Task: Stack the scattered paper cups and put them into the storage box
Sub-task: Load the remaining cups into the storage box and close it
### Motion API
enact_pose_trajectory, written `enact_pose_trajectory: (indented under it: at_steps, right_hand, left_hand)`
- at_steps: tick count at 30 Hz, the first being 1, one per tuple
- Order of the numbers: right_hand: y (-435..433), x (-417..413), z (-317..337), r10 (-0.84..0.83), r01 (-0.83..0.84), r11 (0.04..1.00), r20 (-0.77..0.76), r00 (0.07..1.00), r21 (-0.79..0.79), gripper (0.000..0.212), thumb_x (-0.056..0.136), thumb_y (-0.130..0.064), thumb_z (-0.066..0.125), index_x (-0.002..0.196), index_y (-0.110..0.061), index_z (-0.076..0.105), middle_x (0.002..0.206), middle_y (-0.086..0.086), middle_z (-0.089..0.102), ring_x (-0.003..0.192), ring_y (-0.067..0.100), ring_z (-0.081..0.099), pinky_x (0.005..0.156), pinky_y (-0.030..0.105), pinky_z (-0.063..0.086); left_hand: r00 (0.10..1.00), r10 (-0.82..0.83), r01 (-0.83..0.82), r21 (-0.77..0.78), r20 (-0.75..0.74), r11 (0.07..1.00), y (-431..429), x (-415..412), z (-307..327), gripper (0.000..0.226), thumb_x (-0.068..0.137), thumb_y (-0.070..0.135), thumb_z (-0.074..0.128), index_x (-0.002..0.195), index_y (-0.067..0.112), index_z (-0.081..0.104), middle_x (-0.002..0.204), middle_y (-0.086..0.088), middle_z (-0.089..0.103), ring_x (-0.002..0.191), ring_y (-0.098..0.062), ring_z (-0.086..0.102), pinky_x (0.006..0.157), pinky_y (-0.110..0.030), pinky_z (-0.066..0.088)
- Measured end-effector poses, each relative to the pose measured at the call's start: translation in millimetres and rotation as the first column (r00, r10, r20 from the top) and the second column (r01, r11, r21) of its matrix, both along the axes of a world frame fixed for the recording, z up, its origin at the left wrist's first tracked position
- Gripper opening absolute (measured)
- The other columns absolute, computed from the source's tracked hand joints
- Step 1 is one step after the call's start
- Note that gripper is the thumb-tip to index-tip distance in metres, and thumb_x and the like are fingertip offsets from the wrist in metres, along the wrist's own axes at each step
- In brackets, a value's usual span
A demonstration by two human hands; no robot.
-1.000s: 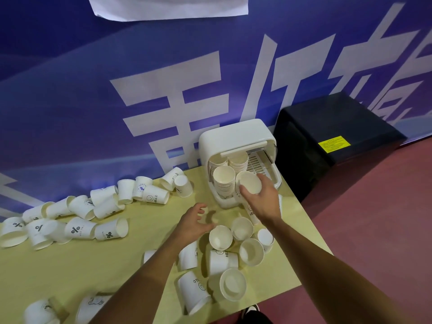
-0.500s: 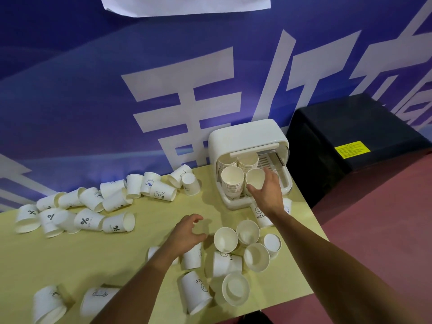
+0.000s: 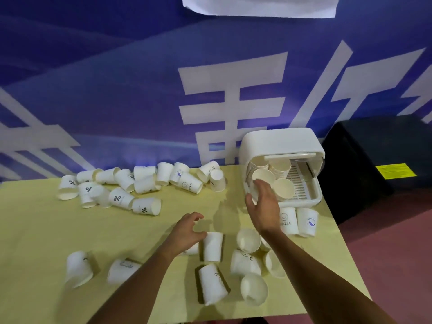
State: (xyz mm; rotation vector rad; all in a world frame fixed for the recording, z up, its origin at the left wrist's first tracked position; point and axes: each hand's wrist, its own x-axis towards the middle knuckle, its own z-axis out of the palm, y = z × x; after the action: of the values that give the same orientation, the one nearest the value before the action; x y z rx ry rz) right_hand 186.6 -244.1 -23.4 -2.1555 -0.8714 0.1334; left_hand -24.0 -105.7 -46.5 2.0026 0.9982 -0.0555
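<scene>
The white storage box (image 3: pixel 280 141) stands open at the table's back right, with stacks of paper cups (image 3: pixel 264 177) lying inside it on a slatted tray. My right hand (image 3: pixel 263 202) is just in front of the box opening, fingers straight and holding nothing. My left hand (image 3: pixel 187 230) hovers low over the table with loosely curled, empty fingers, beside an upside-down cup (image 3: pixel 212 246). Loose cups (image 3: pixel 247 239) lie under my right forearm. Several more cups (image 3: pixel 140 183) are strewn along the back left, and two cups (image 3: pixel 78 267) sit at the front left.
The yellow table (image 3: pixel 35 230) ends close behind the box against a blue banner wall (image 3: pixel 117 90). A black cabinet (image 3: pixel 364 160) stands right of the table on a red floor (image 3: pixel 397 265). Two upright cups (image 3: pixel 307 220) stand in front of the box.
My right hand has let go of the cup it held at the box, left it inside, and drawn back to the left. My left hand has stayed low near the front cups.
</scene>
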Motion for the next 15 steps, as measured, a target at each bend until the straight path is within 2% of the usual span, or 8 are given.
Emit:
enact_pose_trajectory:
  at_steps: [3, 6, 8, 15]
  right_hand:
    - [24.4, -25.7, -2.0, 0.099, -0.096, 0.994, 0.037, 0.994, -0.055, 0.045, 0.095, -0.021, 0.062, 0.137, -0.009, 0.054, 0.14, 0.009, 0.057, 0.127, 0.026, 0.053, 0.107, 0.037, 0.041]
    - [55.2, -56.9, -3.6, 0.222, -0.216, 0.971, 0.047, 0.974, -0.107, 0.046, 0.093, -0.022, 0.064, 0.137, -0.009, 0.054, 0.136, 0.009, 0.059, 0.117, 0.029, 0.059, 0.099, 0.038, 0.047]
    - [74.0, -77.2, -4.8, 0.283, -0.271, 0.95, 0.055, 0.958, -0.158, 0.048, 0.094, -0.025, 0.065, 0.138, -0.01, 0.054, 0.137, 0.009, 0.058, 0.12, 0.028, 0.058, 0.099, 0.038, 0.048]
    - [131.4, -167.1, -14.8, 0.486, -0.481, 0.843, -0.04, 0.873, -0.24, 0.05, 0.095, -0.031, 0.063, 0.139, -0.012, 0.052, 0.141, 0.004, 0.055, 0.121, 0.025, 0.057, 0.096, 0.035, 0.047]
  left_hand:
    - [0.997, 0.073, -0.073, 0.002, 0.008, 0.997, 13.6, -34.5, 5.5, 0.051, 0.082, 0.024, 0.074, 0.129, 0.025, 0.055, 0.126, 0.003, 0.052, 0.117, -0.013, 0.052, 0.087, -0.02, 0.041]
    - [0.986, 0.165, -0.165, 0.029, 0.011, 0.986, 31.5, -79.7, 8.4, 0.051, 0.082, 0.025, 0.074, 0.129, 0.023, 0.055, 0.128, 0.0, 0.053, 0.114, -0.013, 0.053, 0.086, -0.02, 0.041]
    - [0.974, 0.227, -0.227, 0.042, 0.004, 0.973, 42.4, -109.9, 8.9, 0.052, 0.081, 0.025, 0.075, 0.129, 0.022, 0.056, 0.127, -0.001, 0.054, 0.114, -0.014, 0.054, 0.087, -0.021, 0.042]
    - [0.848, 0.53, -0.529, 0.09, 0.016, 0.844, 67.8, -220.4, 0.6, 0.046, 0.08, 0.02, 0.076, 0.123, 0.017, 0.06, 0.124, -0.003, 0.058, 0.116, -0.017, 0.055, 0.096, -0.026, 0.043]
